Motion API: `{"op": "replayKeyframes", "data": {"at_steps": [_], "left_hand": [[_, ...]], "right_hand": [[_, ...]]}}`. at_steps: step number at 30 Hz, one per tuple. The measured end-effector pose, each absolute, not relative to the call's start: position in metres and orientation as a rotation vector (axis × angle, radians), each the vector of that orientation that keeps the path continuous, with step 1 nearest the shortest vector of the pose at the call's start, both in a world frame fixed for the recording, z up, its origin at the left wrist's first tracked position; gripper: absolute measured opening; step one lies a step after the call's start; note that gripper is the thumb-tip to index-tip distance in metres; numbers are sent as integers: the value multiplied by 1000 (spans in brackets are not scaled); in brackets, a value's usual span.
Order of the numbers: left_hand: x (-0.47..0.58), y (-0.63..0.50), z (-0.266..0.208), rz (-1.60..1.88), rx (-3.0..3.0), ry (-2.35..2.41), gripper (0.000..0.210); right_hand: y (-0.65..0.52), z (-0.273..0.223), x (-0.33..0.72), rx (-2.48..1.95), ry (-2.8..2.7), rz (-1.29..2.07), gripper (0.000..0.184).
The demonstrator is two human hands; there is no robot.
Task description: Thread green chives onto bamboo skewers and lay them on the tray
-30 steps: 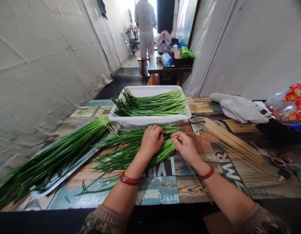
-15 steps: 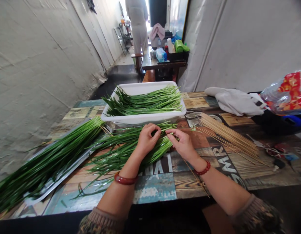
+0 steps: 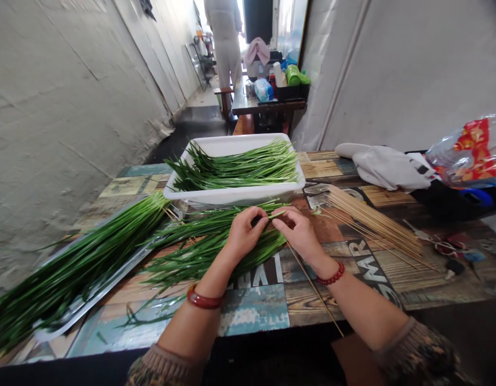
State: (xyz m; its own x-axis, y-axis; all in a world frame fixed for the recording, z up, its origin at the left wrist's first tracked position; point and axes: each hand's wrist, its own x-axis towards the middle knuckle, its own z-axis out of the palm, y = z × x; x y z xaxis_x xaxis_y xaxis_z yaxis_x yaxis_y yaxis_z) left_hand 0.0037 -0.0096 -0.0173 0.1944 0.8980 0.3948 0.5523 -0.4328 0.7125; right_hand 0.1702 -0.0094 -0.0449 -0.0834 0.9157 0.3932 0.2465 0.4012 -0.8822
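Note:
Loose garlic chives [image 3: 208, 249] lie spread on the patterned table under my hands, pale stem ends to the right. My left hand [image 3: 247, 230] has thumb and forefinger pinched on a few chive stems above the pile. Close on its right, my right hand [image 3: 294, 230] curls its thumb and fingers around the pale ends of the same stems. A thin bamboo skewer [image 3: 314, 281] slants from below my right hand to the table's front edge; whether I grip it is hidden.
A white tub [image 3: 235, 192] of chives stands behind my hands. At left, a metal tray [image 3: 95, 300] carries a long chive bunch. Bamboo skewers [image 3: 376, 222], scissors [image 3: 420, 233], a cap [image 3: 386, 166] and a plastic bag [image 3: 473, 153] lie right. A person [image 3: 226, 43] stands far back.
My right hand has shifted a little, its fingers now curled over the stem ends beside the left hand. More of the slanting skewer shows. The pile and tub stay put.

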Motion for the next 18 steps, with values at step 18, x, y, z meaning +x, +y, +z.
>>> {"op": "replayKeyframes", "data": {"at_steps": [18], "left_hand": [[4, -9, -20, 1060, 2096, 1331, 10]], "right_hand": [[0, -35, 188, -1124, -1581, 389, 11]]}}
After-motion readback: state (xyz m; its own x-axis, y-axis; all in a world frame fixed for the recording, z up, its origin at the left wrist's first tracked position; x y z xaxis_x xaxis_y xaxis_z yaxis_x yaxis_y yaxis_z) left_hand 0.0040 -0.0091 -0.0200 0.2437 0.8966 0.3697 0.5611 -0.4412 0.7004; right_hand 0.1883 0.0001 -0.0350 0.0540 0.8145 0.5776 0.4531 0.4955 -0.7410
